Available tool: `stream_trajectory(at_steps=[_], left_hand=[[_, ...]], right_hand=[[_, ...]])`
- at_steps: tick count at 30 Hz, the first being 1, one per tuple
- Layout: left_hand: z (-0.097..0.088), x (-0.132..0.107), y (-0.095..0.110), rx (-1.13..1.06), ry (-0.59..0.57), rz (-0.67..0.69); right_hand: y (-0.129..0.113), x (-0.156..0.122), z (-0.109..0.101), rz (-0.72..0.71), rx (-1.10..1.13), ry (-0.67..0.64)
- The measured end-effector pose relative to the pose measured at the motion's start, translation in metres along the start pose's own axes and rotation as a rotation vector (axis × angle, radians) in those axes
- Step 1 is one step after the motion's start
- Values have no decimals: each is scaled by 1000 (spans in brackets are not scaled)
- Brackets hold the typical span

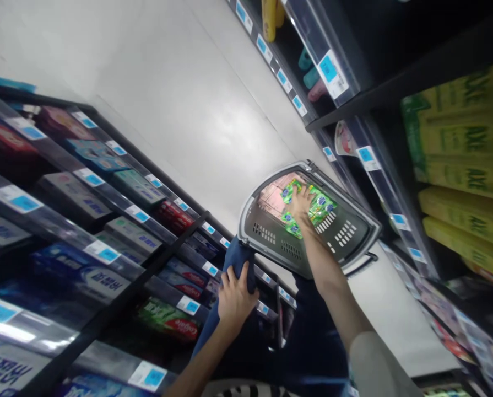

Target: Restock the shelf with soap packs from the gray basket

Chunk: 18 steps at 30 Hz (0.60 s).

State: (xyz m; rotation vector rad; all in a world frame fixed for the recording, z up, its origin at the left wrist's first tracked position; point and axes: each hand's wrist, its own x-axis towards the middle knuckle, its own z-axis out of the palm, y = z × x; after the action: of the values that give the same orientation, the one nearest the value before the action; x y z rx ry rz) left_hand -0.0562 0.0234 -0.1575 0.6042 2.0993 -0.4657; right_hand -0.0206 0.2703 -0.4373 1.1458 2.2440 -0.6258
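Note:
My right hand [301, 203] reaches down into a dark grey shopping basket [266, 242]. Its fingers are spread over a bright green package [326, 207] with blue and purple spots, touching its top face. Beside that package, inside the basket, lies a pink package [275, 196]. My left hand [236, 295] rests with fingers apart on my knee in blue trousers [236, 256], holding nothing. The underside of the green package and what lies beneath it are hidden.
Shelves of toothpaste boxes [167, 320] with price tags run along the left. On the right, a dark shelf holds yellow AXE packages [469, 132]. The pale floor [167, 110] stretches between them. The basket's handle [362, 264] sticks out at its right.

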Motion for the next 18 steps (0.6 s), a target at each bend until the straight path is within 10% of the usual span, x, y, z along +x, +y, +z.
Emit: stream_trajectory(at_steps=[5,9,18], left_hand=[[14,-16,2,35,-47,7],[8,-34,1,17,-180,5],[-76,-107,-27,-286,-316,343]], right_hand=[[-6,-99,-64,196,424,28],[-2,-195,-135,430,1016,-192],[-13,-379,-304,393,1745,-555]])
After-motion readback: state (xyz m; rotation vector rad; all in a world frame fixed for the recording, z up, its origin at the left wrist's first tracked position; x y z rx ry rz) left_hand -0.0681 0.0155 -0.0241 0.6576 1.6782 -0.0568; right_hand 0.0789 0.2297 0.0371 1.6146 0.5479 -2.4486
